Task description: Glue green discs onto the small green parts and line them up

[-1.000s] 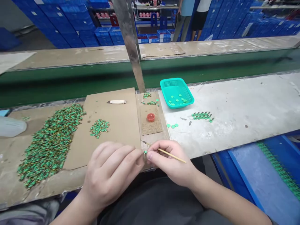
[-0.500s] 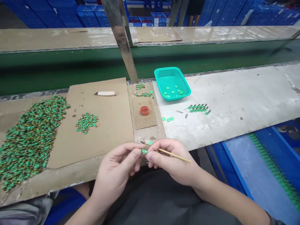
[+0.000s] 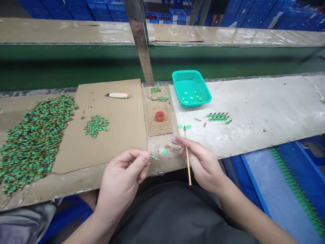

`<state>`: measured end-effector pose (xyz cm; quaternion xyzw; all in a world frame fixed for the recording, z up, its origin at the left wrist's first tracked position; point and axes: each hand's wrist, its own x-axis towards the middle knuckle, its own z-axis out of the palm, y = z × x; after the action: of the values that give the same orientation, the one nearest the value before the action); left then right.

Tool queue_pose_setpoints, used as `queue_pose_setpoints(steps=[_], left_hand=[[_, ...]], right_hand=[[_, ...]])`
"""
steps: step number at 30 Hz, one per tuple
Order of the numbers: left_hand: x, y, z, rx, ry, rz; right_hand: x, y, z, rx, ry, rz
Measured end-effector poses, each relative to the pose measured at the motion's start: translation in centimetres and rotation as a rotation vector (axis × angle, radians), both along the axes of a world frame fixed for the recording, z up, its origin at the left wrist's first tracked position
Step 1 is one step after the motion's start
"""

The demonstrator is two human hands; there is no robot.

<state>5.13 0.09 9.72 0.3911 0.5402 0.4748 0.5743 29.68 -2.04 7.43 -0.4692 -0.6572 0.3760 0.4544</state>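
Observation:
Between the thumb and forefinger of my left hand is a small green figure with a yellow end, pinched near the table's front edge. My right hand holds a thin paintbrush with a pale wooden handle, its dark tip pointing away from me. A green disc lies on the table between my hands. Beyond it, a small red cup stands on a piece of cardboard. More green discs lie by the brush tip.
A turquoise basket holds several green discs. Rows of green pieces on discs stand to its right. On the left are a large heap of green figures, a smaller pile and a white-handled knife on cardboard.
My hands have come apart. The right hand has moved right, away from the figure, and the brush has swung from lying crosswise to pointing forward. My left hand still pinches the figure.

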Motion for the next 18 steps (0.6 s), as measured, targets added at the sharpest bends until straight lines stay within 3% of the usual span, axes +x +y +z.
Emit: queue_pose_setpoints(steps=[5,12,16,18], left_hand=[[0.1,0.2,-0.2,0.024,0.045,-0.011],[-0.5,0.4,-1.1,0.056,0.147,-0.037],[-1.0,1.2,-2.8,0.374,0.556,-0.110],[-1.1,1.8,-3.8,0.497,0.644,-0.167]], right_hand=[[0.8,-0.3,0.3,-0.082,0.051,0.022],[0.4,0.2,0.4,-0.129,0.021,-0.120],[0.0,0.9,-0.6,-0.028,0.090,-0.169],[-0.1,1.3,-1.1,0.059,0.089,-0.162]])
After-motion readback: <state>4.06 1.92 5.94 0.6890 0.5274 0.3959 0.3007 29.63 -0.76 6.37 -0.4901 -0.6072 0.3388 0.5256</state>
